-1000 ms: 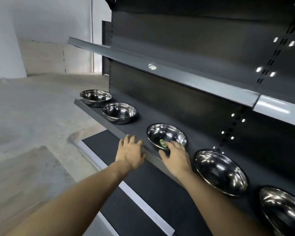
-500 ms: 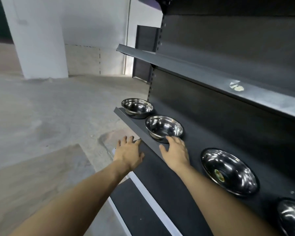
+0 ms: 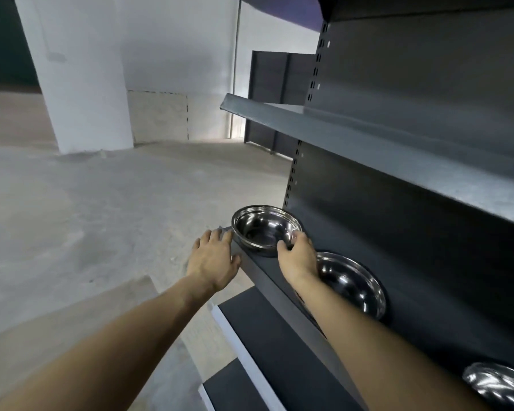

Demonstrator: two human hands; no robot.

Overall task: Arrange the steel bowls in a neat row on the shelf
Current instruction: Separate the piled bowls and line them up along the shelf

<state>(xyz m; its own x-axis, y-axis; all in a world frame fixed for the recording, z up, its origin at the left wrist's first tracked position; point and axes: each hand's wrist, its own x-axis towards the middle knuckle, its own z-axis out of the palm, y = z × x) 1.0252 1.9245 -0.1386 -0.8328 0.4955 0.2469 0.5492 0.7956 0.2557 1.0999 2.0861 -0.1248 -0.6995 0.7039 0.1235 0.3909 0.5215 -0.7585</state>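
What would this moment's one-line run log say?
right hand: pinching rim of round steel end bowl | left hand: open at dark metal shelf edge

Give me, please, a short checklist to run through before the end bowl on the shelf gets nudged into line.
1. Right hand has the end bowl by its near rim: ok.
2. Left hand steadies at the shelf corner, fingers straight: ok.
3. End bowl sits upright: ok.
4. Room at the shelf's end: not ok, bowl is close to the edge.
5. Gap to the second bowl: cannot tell, the hand covers it.
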